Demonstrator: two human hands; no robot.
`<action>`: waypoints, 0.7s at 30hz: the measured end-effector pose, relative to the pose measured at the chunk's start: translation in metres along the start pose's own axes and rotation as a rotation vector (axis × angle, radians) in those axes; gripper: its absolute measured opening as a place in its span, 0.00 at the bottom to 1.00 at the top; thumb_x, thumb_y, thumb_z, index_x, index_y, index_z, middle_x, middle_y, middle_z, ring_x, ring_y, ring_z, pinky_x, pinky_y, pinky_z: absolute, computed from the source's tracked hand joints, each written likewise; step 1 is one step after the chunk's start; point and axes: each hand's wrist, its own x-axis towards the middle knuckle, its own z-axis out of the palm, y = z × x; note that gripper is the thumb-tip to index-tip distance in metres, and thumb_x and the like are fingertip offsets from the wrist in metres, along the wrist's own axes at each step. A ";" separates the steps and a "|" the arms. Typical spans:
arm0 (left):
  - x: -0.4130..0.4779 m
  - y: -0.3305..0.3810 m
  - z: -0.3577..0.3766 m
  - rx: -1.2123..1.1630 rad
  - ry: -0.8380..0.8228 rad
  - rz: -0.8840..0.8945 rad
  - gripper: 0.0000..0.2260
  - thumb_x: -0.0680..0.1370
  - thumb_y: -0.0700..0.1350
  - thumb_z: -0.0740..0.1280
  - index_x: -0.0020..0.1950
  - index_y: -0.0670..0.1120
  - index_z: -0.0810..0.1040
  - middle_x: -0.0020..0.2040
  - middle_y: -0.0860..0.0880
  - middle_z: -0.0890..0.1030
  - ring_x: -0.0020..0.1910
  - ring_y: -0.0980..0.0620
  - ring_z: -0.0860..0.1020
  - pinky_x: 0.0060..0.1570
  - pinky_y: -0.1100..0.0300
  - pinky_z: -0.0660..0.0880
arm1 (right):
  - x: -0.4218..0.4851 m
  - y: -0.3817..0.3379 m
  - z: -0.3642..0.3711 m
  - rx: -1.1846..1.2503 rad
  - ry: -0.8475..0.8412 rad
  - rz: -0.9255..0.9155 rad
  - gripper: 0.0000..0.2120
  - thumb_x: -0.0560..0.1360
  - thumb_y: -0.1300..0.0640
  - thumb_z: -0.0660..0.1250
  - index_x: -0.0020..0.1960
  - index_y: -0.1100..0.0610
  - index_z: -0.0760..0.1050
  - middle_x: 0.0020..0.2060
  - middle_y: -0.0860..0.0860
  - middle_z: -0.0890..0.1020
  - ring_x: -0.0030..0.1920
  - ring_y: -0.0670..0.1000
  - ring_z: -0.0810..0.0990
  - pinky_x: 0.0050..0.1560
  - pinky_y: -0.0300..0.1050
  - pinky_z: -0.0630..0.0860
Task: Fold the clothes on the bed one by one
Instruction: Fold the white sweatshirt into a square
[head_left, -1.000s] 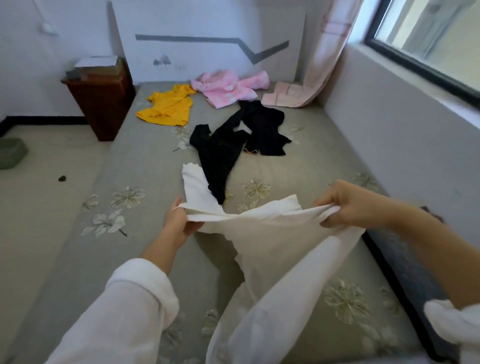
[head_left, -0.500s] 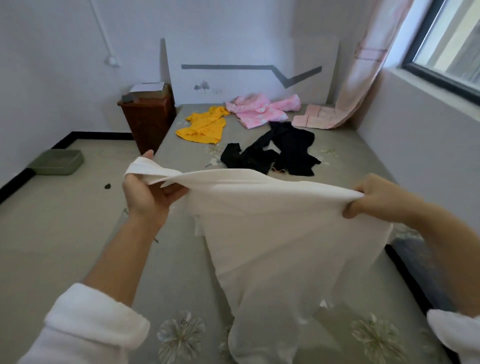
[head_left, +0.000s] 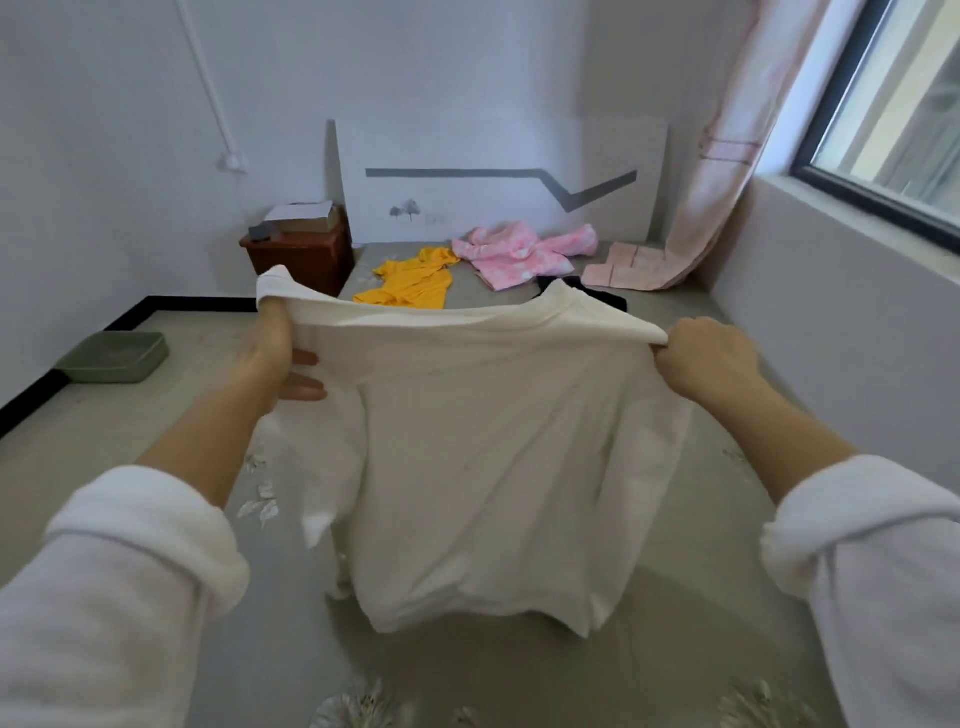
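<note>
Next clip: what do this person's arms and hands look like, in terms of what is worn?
Both arms wear loose white long sleeves, the left sleeve and right sleeve pushed up into bunched cuffs, leaving the forearms bare. The left hand and right hand are bare; no gloves, rings or watch show.

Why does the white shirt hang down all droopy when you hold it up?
The white shirt is probably soft and floppy: it sags between the left hand and right hand. It likely weighs little, since fingertip pinches at the shoulders hold it up.

White long sleeves, cuffs pushed up
</note>
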 end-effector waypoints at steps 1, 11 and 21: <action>0.004 0.008 0.005 -0.042 -0.016 -0.020 0.35 0.76 0.69 0.48 0.71 0.44 0.65 0.57 0.38 0.76 0.46 0.35 0.78 0.38 0.43 0.78 | 0.010 -0.005 0.000 0.084 -0.041 0.057 0.12 0.78 0.55 0.56 0.51 0.59 0.76 0.49 0.59 0.81 0.45 0.60 0.81 0.37 0.44 0.69; 0.022 0.080 0.023 -0.100 0.045 0.477 0.15 0.69 0.61 0.65 0.46 0.53 0.70 0.42 0.55 0.73 0.41 0.56 0.71 0.44 0.56 0.69 | 0.073 -0.025 -0.017 0.821 0.333 0.081 0.16 0.80 0.61 0.55 0.60 0.65 0.76 0.64 0.63 0.73 0.62 0.63 0.72 0.53 0.44 0.67; -0.010 -0.058 -0.026 -0.229 -0.071 0.518 0.10 0.68 0.48 0.64 0.49 0.56 0.72 0.48 0.57 0.76 0.48 0.57 0.74 0.49 0.58 0.72 | -0.014 0.026 0.048 0.607 0.270 -0.165 0.20 0.76 0.56 0.60 0.67 0.57 0.74 0.75 0.60 0.59 0.74 0.61 0.60 0.70 0.49 0.59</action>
